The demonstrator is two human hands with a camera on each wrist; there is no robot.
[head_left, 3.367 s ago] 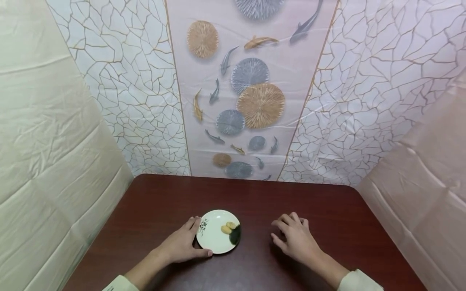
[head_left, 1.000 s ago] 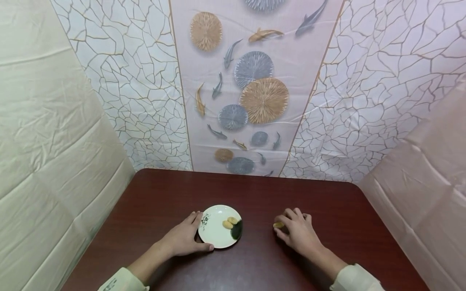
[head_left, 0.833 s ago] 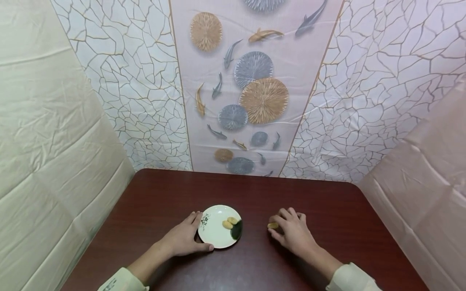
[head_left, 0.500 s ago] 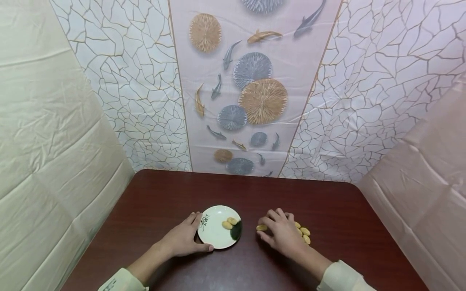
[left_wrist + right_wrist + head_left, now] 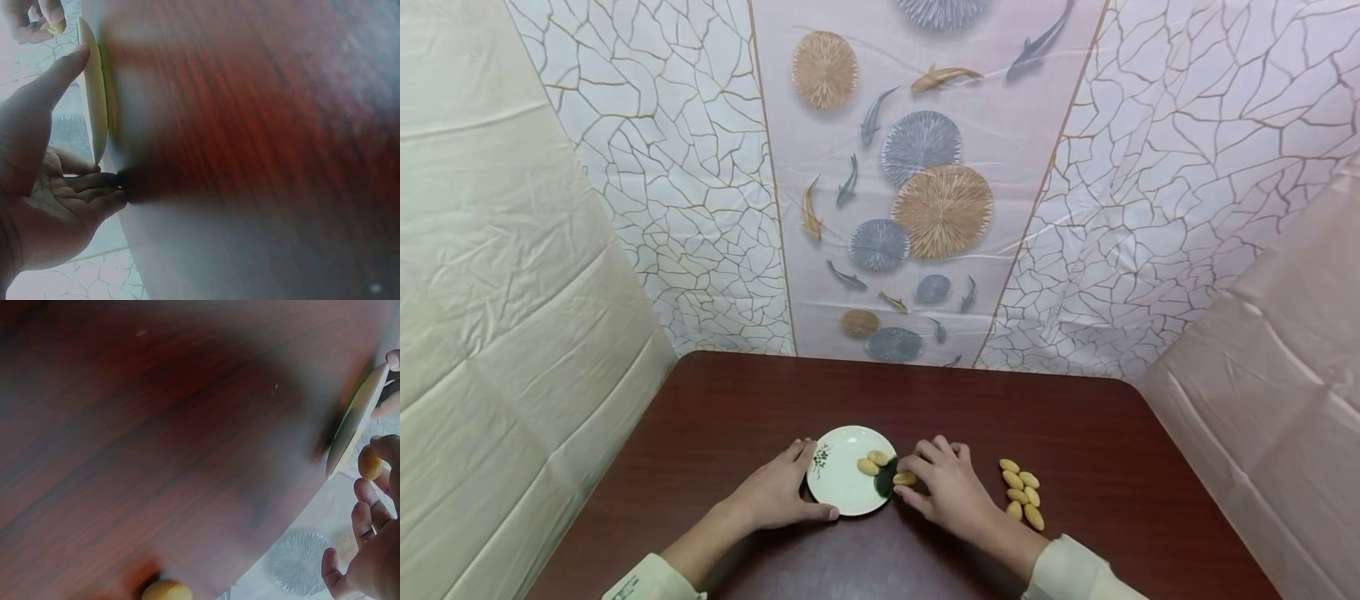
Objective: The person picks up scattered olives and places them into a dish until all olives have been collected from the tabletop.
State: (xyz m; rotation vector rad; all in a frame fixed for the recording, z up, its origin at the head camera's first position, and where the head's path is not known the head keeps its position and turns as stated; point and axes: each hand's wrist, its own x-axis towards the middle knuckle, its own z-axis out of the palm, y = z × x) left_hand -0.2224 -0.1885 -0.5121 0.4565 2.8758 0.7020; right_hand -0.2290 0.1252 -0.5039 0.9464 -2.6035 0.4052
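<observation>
My right hand (image 5: 946, 492) has moved left to the floral-print white plate (image 5: 837, 497); its grip pinches a yellow oval piece (image 5: 904, 478) just beside the rim. My left hand (image 5: 771, 497) grasps the plate's edge, likely steadying it. Loose yellow pieces (image 5: 1032, 497) lie rightward on the tabletop (image 5: 737, 400).

The left sleeve (image 5: 658, 577), at the lower left of the head view, is showing pale cream with a small dark marking (image 5: 623, 589). The right sleeve (image 5: 1071, 573), at the lower right, is showing the same pale tone. Both are leaving the left hand (image 5: 775, 493) and right hand (image 5: 949, 490) bare.
</observation>
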